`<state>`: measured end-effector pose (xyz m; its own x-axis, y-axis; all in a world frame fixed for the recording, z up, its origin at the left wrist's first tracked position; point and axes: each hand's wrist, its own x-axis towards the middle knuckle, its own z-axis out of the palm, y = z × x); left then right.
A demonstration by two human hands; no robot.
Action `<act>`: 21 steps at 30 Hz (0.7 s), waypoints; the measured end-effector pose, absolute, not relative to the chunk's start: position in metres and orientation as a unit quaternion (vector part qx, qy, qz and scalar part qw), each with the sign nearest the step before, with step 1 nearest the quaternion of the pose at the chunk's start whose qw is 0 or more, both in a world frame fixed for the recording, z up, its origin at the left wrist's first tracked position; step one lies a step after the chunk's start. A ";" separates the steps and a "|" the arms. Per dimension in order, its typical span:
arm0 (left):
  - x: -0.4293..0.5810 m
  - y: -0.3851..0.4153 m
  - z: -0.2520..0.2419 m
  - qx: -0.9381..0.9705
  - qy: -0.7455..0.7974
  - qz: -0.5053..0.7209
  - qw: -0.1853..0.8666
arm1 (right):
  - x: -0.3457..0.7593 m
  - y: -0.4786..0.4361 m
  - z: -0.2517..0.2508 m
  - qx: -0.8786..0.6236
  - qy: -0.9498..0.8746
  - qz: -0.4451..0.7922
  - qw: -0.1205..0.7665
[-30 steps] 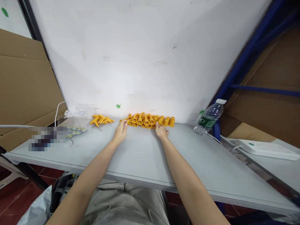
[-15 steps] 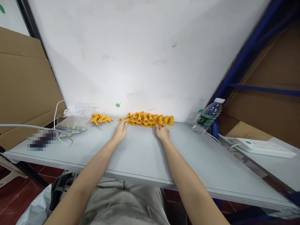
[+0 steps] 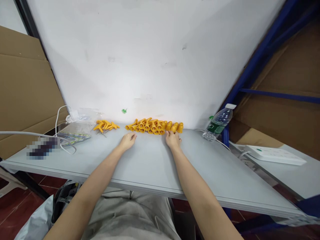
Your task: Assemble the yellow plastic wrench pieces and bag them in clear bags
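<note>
scuffed white wall (image 3: pixel 160 63), pale grey table (image 3: pixel 150 166), blue metal frame (image 3: pixel 262 50) at right, red tiled floor (image 3: pixel 15 213) below

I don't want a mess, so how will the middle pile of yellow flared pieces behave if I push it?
The yellow flared pieces would probably roll or swivel, since many lie on their sides with round ends. Upper ones may tumble, because they rest on others. They seem stiff: the lower mouths look round, not squashed.

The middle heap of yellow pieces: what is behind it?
Behind the middle heap of yellow pieces rises a white panel, with a green mark above the heap's left end. The heap covers the panel's lower edge there; anything low behind it cannot be seen.
</note>
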<state>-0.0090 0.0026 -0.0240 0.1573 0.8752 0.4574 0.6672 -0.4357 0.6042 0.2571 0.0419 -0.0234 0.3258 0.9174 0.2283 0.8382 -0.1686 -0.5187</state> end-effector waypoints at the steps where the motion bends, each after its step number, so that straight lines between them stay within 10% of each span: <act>1: -0.011 0.004 -0.024 0.748 0.520 0.396 0.115 | 0.257 0.042 -0.022 -0.757 -0.570 0.062 0.314; 9: -0.044 0.009 0.002 0.548 0.760 0.349 0.010 | 0.246 0.051 -0.022 -0.593 -0.613 -0.017 0.522; 21: -0.169 0.031 0.030 0.573 0.815 0.071 -0.045 | 0.231 0.058 -0.031 -0.476 -0.711 -0.028 0.517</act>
<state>-0.1687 0.0313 0.0297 -0.3388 0.9281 0.1547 0.9408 0.3326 0.0653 0.2307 0.0576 -0.0315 -0.0135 0.6476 0.7618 0.7053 0.5462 -0.4519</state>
